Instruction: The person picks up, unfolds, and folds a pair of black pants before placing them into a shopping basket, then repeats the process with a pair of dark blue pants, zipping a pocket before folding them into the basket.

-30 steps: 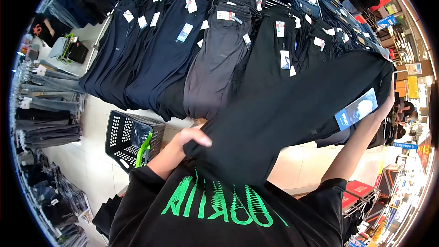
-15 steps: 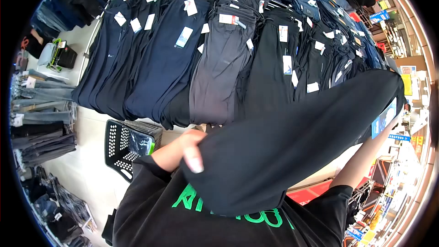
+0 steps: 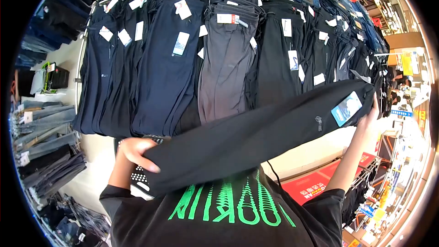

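A pair of black trousers (image 3: pixel 256 132), folded lengthwise, stretches across in front of my chest. At the hem end on the left, my left hand (image 3: pixel 137 152) grips the cloth, thumb on top and fingers behind. My right hand (image 3: pixel 369 116) is closed round the waist end at the upper right, its fingers partly hidden by the cloth. Near that end a blue-and-white tag (image 3: pixel 346 109) lies on the trousers, beside a small grey logo (image 3: pixel 318 123). A white tag (image 3: pixel 360 77) sticks up at the waistband.
Ahead, a rack holds navy trousers (image 3: pixel 167 73), grey trousers (image 3: pixel 228 64) and black trousers (image 3: pixel 281 55), all tagged. A shopping basket (image 3: pixel 138 178) is partly hidden below my left hand. Folded jeans (image 3: pixel 45 119) are at left, a red sign (image 3: pixel 306 186) at lower right.
The trousers have turned from a bunched, slanting position to a flatter, straighter one, their logo now showing. My left hand has moved left and my right hand has come inward.
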`<state>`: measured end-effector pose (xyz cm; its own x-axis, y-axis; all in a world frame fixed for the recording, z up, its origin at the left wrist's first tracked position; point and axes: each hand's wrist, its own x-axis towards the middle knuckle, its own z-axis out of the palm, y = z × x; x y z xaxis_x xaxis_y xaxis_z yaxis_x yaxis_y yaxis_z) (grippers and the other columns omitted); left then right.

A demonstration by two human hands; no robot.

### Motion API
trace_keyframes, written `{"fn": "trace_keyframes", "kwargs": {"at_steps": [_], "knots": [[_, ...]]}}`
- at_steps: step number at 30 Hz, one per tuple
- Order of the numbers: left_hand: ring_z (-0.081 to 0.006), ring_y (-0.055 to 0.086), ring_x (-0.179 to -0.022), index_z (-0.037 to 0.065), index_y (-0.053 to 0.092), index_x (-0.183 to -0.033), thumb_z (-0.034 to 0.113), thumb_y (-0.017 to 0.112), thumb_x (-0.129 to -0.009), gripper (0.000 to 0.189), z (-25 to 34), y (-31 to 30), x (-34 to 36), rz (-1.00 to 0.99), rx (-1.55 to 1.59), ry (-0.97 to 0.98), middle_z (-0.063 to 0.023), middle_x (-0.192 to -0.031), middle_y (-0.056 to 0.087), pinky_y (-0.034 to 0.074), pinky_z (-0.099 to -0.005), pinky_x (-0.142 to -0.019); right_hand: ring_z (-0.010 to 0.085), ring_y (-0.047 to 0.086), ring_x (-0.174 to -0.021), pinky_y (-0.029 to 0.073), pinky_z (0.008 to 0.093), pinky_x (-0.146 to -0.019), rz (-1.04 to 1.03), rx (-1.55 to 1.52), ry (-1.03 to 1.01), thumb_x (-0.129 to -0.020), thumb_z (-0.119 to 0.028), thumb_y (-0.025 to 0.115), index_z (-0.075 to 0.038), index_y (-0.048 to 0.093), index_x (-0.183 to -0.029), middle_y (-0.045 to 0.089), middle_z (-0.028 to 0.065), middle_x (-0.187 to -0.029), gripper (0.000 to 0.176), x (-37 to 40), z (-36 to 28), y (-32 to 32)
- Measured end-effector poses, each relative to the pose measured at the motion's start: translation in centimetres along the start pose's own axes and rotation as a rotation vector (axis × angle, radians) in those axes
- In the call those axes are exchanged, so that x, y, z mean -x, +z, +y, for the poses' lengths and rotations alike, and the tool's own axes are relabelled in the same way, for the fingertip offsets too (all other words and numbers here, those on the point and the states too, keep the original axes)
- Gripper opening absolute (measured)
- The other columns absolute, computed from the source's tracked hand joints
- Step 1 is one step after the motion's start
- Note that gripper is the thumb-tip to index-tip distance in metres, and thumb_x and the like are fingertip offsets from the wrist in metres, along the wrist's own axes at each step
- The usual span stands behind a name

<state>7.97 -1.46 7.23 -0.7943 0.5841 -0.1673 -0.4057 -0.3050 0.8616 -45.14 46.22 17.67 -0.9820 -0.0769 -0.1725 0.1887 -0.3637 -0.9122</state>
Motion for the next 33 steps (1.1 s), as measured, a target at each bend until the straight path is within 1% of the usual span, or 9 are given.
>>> {"fn": "trace_keyframes", "kwargs": {"at_steps": [4,8,11,14,18,20,22,27,33], "knots": [[-0.0161,0.06,-0.081,-0.013,0.058,-0.096,0.009,0.072,-0.067,0.038,3.3,-2.4,7.3,0.657,0.099,0.113,-0.0125,-0.09,0.065,0.047,-0.0282,-0.075,0.0236,0.059,-0.102,0.045,0.0355,-0.093,-0.03,-0.025,0.01,-0.092,-0.014,0.049,0.006,0.055,-0.112,0.061,0.0141,-0.111,0.029,0.9,2.2,0.4],[-0.0145,0.059,-0.081,-0.012,0.058,-0.097,0.02,0.07,-0.069,0.044,10.7,-4.7,8.1,0.795,-0.15,0.138,-0.0101,-0.089,0.064,0.047,-0.0279,-0.074,0.0256,0.053,-0.112,0.041,0.0409,-0.099,-0.169,-0.166,0.025,-0.094,-0.015,0.045,0.005,0.05,-0.12,0.056,0.0154,-0.12,0.032,1.9,3.9,0.9],[-0.0083,0.055,-0.075,-0.006,0.059,-0.092,0.024,0.066,-0.079,0.034,12.7,-10.3,6.1,0.801,-0.437,-0.181,-0.003,-0.082,0.062,0.045,-0.0238,-0.07,0.0221,0.055,-0.109,0.04,0.0355,-0.098,-0.134,-0.044,-0.003,-0.093,-0.023,0.049,0.003,0.052,-0.12,0.058,0.0126,-0.118,0.037,3.6,7.0,3.2],[-0.0039,0.053,-0.074,-0.002,0.06,-0.085,0.024,0.066,-0.082,0.027,6.7,-19.8,3.7,0.916,-0.733,-0.57,0.0007,-0.079,0.06,0.044,-0.0199,-0.069,0.0185,0.058,-0.099,0.041,0.0297,-0.094,-0.021,0.221,0.094,-0.089,-0.023,0.058,0.004,0.056,-0.112,0.061,0.0109,-0.109,0.036,-0.5,12.9,-1.9],[-0.0241,0.061,-0.091,0.001,0.058,-0.099,0.026,0.074,-0.071,0.041,-6.8,-28.1,0.8,1.204,-1.063,-0.399,-0.0125,-0.094,0.064,0.047,-0.0321,-0.079,0.0244,0.052,-0.107,0.036,0.045,-0.099,0.188,0.194,0.614,-0.089,-0.012,0.053,0.0,0.051,-0.118,0.055,0.0121,-0.118,0.032,-4.5,24.5,-10.6],[-0.0342,0.056,-0.104,0.004,0.054,-0.11,0.026,0.075,-0.069,0.051,-11.3,-28.5,-0.6,1.292,-0.963,-0.539,-0.0172,-0.106,0.061,0.044,-0.0375,-0.087,0.0259,0.045,-0.117,0.032,0.0493,-0.102,0.506,0.298,0.598,-0.089,-0.012,0.053,0.0,0.044,-0.126,0.045,0.0126,-0.13,0.04,-3.3,28.3,-10.6],[-0.0318,0.041,-0.122,0.01,0.042,-0.126,0.025,0.072,-0.072,0.063,-11.9,-26.6,-2.1,1.282,-1.047,-0.806,-0.0141,-0.13,0.046,0.032,-0.0475,-0.1,0.0277,0.039,-0.123,0.028,0.0495,-0.104,0.437,0.162,0.552,-0.089,-0.012,0.053,0.001,0.038,-0.13,0.036,0.012,-0.137,0.045,-3.4,29.9,-12.0],[-0.0333,0.022,-0.134,0.014,0.024,-0.141,0.017,0.064,-0.079,0.074,-15.7,-23.0,-2.1,1.55,-1.342,-0.729,-0.0121,-0.144,0.027,0.022,-0.0537,-0.105,0.0311,0.046,-0.115,0.031,0.0556,-0.099,0.321,0.131,0.385,-0.087,-0.004,0.054,0.004,0.043,-0.122,0.047,0.0164,-0.124,0.037,-4.4,28.9,-13.7],[-0.0362,0.02,-0.134,0.014,0.018,-0.143,0.042,0.06,-0.081,0.079,-22.8,-22.8,2.3,1.777,-0.746,-1.087,-0.0155,-0.147,0.02,0.024,-0.0584,-0.102,0.0296,0.055,-0.101,0.044,0.043,-0.091,0.44,0.081,0.175,-0.087,-0.006,0.057,0.008,0.048,-0.113,0.055,0.0182,-0.11,0.031,-6.4,28.4,-17.1]]}}
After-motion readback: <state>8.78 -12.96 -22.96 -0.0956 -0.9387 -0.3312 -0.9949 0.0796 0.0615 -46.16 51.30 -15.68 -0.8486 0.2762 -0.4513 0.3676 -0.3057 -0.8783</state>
